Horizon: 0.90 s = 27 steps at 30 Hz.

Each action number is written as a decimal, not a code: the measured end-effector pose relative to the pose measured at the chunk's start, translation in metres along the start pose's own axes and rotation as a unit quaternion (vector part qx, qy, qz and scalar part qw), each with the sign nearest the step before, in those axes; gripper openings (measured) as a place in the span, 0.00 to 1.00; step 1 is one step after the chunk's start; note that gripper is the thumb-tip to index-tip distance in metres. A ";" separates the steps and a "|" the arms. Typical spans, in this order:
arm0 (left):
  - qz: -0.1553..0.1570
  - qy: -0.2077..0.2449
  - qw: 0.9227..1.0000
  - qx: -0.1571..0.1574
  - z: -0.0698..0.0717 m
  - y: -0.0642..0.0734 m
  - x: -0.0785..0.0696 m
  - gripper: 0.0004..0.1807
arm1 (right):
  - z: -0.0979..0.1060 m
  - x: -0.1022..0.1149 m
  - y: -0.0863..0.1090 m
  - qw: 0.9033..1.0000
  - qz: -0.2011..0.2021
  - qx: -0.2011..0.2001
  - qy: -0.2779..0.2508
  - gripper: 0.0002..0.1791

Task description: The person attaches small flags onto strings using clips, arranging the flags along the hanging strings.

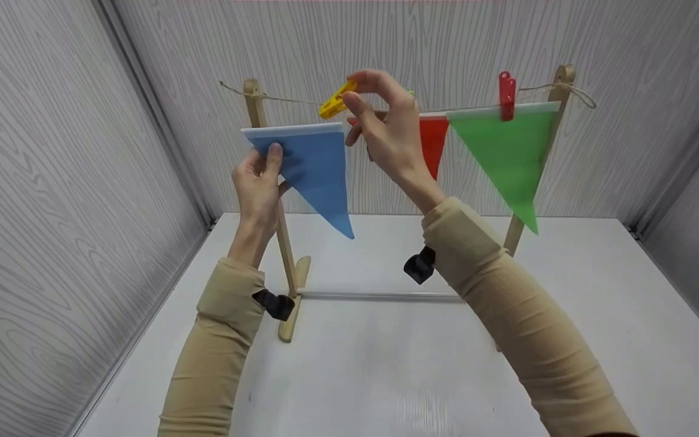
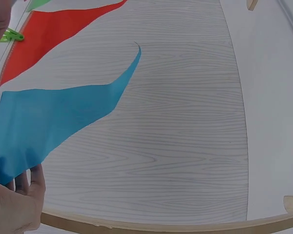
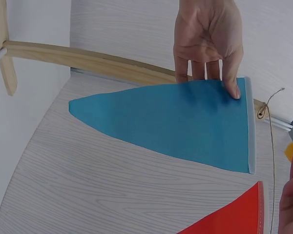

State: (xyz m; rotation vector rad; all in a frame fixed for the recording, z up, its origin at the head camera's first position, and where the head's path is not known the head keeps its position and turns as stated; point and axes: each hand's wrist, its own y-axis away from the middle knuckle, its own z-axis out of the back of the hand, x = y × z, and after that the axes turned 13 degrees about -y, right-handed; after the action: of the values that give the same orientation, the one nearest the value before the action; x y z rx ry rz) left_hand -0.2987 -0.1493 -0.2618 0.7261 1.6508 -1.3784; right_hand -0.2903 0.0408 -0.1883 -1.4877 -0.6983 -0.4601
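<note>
My left hand (image 1: pixel 257 188) pinches a blue triangular pennant (image 1: pixel 319 164) near its upper left corner, thumb in front and fingers behind. The pennant's white top edge lies a little below the string (image 1: pixel 289 99), and its tip hangs down. My right hand (image 1: pixel 389 124) pinches a yellow clothespin (image 1: pixel 337 100) between thumb and fingers, beside the string and above the pennant's right corner. A red pennant (image 1: pixel 433 142) hangs behind the right hand, partly hidden, with a green clothespin (image 2: pixel 12 35) on its top edge. In the right wrist view only an end of the yellow clothespin (image 3: pixel 292 151) shows.
A green pennant (image 1: pixel 507 158) hangs at the right under a red clothespin (image 1: pixel 507 97). Wooden posts (image 1: pixel 286 249) carry the string, tied at both ends. A pale rod (image 1: pixel 380 297) joins their feet above the white surface (image 1: pixel 374 364). Wood-grain panels (image 1: pixel 40 182) stand around.
</note>
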 end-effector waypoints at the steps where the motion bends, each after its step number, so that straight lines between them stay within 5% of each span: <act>1: 0.001 -0.002 1.000 -0.003 0.000 -0.001 -0.001 0.18 | -0.002 0.000 -0.002 1.000 -0.001 0.001 0.004 0.16; 15: 0.002 -0.015 1.000 -0.011 -0.009 -0.008 -0.015 0.16 | -0.012 0.000 -0.028 0.992 0.037 0.004 0.117 0.13; 20: 0.000 -0.064 0.998 -0.030 -0.009 -0.009 -0.020 0.16 | -0.018 -0.002 -0.035 0.986 0.058 0.006 0.153 0.11; 27: 0.009 -0.076 0.996 -0.044 -0.010 -0.012 -0.024 0.17 | -0.025 -0.003 -0.039 0.982 0.041 0.023 0.185 0.11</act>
State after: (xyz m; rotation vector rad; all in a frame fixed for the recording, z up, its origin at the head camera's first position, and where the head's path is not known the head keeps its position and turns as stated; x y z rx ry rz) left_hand -0.2999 -0.1404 -0.2346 0.5689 1.5707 -1.3059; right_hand -0.3154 0.0137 -0.1605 -1.3341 -0.3505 -0.6335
